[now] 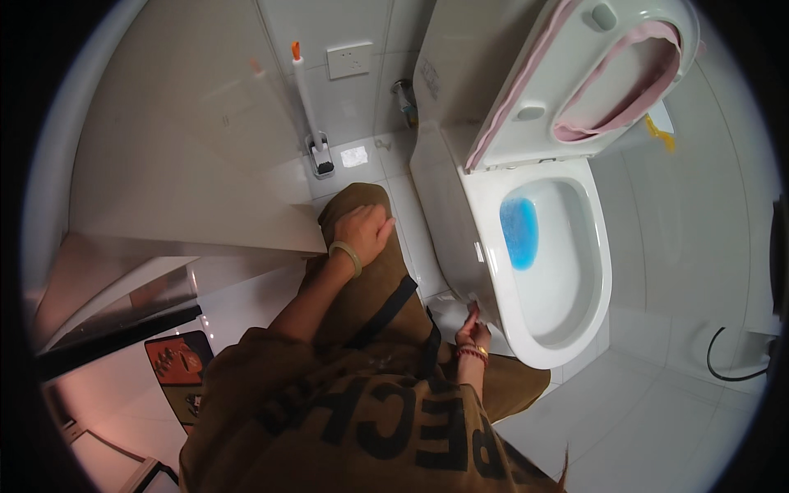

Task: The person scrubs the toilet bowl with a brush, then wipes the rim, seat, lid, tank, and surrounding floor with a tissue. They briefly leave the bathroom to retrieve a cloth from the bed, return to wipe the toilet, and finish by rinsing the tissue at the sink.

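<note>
My left hand (pixel 363 234), with a pale green bangle at the wrist, rests on my brown-clad knee (pixel 357 196). Its fingers are curled and nothing shows in them. Lower down, my right hand (pixel 473 336) wears a dark red beaded bracelet (pixel 472 352) and reaches to the lower side of the white toilet (pixel 456 246), fingers against or close to its outer wall. Something pale shows by the fingertips; whether the hand holds it I cannot tell. The toilet bowl (pixel 561 296) holds blue water (pixel 519 234). Its lid and seat (pixel 530 80), edged with a pink cover (pixel 662 37), stand raised.
A toilet brush (pixel 308 101) with an orange loop stands in a holder (pixel 320 166) by the wall, below a socket plate (pixel 349 60). A cabinet (pixel 197 154) flanks my left. A patterned mat (pixel 179 370) lies behind it. A black cable (pixel 715 363) curves at the right.
</note>
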`<state>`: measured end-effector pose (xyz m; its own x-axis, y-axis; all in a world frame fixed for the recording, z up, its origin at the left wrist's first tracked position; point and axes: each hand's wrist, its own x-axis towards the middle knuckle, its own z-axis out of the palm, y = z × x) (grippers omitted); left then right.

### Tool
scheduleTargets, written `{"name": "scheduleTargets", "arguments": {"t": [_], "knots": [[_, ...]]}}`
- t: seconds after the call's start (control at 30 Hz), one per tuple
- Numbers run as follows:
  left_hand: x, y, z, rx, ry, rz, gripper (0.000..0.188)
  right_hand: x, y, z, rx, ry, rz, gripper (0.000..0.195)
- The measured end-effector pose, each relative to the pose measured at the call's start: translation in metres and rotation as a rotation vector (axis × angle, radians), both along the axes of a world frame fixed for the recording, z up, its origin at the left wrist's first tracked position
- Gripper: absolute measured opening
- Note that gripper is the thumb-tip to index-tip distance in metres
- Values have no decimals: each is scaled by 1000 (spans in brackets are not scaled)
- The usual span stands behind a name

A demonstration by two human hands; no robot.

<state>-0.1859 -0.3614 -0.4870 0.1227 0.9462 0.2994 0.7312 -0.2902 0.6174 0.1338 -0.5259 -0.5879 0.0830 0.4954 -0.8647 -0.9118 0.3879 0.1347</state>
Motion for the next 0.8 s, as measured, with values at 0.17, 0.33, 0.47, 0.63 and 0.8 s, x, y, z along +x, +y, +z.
{"name": "scheduleTargets", "arguments": {"t": [0.17,0.33,0.47,0.63,0.8], "knots": [[6,-1,3,19,9,-9,23,15,20,-44,144,102,-5,40],[20,-2,2,115,-10,-24,26,-35,124,-27,281,17,189,39],[7,-16,0,71,50,19,22,-73,127,64,443,144,216,39],[3,-26,7,83,26,26,23,-84,157,41,603,55,250,42],[0,-26,15,204,-60,23,30,-129,286,1,415,-148,262,43]]}}
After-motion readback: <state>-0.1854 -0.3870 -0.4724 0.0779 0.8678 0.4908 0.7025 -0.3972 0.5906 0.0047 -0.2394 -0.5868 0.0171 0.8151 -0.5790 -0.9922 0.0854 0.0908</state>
